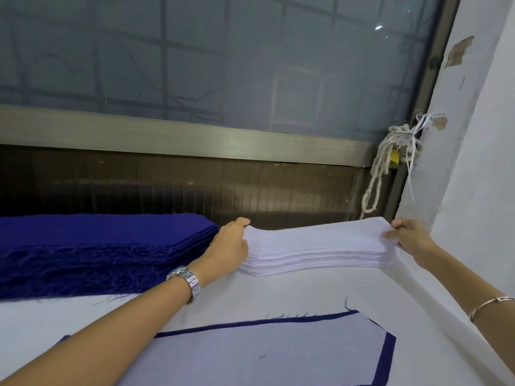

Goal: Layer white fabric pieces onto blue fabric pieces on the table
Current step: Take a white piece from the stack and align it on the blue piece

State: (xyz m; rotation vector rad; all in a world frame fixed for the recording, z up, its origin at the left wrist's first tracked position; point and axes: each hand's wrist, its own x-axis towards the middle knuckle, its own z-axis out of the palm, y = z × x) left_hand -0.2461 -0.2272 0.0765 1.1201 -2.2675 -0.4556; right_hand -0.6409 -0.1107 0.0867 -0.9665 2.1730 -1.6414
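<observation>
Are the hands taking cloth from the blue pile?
No, the left hand and right hand pinch opposite ends of the white fabric stack, beside the blue fabric stack.

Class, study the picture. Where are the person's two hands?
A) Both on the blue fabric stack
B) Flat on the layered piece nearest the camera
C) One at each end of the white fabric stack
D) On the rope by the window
C: the left hand grips the left end of the white fabric stack, and the right hand pinches layers at its right end.
</observation>
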